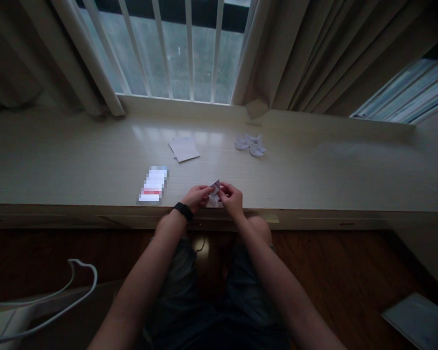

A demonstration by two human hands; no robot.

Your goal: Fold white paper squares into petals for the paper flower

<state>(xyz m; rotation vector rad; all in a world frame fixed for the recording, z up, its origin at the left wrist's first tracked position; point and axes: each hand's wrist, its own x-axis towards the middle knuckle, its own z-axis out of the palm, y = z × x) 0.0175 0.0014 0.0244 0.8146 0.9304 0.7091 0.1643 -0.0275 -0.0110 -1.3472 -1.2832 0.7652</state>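
Note:
A small folded piece of white paper (214,190) is held between both hands, just above the front edge of the pale wooden counter (306,175). My left hand (197,196), with a black band on its wrist, pinches the paper from the left. From the right, my right hand (231,198) grips the same paper between thumb and fingers. Beyond the hands, a few square white sheets (184,148) lie in a loose stack. Farther right sit several folded white paper pieces (250,145) grouped together.
A phone with a lit, blurred screen (153,184) lies left of my hands. A barred window (168,53) and beige curtains (295,53) stand behind the counter. A white cable (91,277) loops at lower left; a flat pale object (419,318) rests on the floor at lower right.

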